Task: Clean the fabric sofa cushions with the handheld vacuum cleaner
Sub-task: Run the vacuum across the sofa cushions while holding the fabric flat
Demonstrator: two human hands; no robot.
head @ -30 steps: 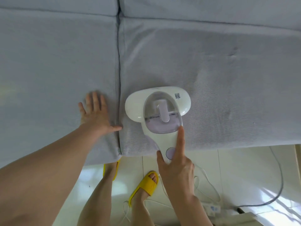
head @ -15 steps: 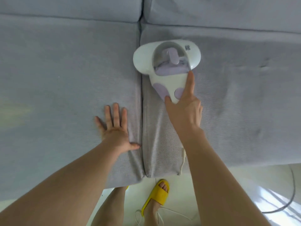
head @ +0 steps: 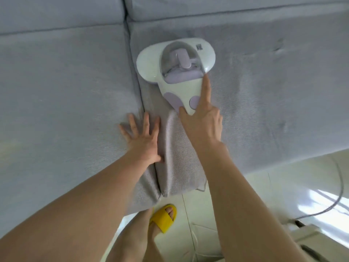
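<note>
Both hands are down on the sofa. The right hand (head: 201, 120) grips the handle of the handheld vacuum cleaner (head: 178, 71), index finger laid straight along its side and thumb on the other edge; the remaining fingers are hidden underneath, probably curled. The left hand (head: 142, 138) lies flat with fingers spread, pressing the left seat cushion (head: 62, 95) beside the seam. The vacuum's wide head sits on the right seat cushion (head: 264, 103), near the back cushions (head: 226, 8). Below, a yellow slipper (head: 163, 217) stands on pale floor tiles (head: 245, 188), a grey cord (head: 204, 205) curving nearby
</note>
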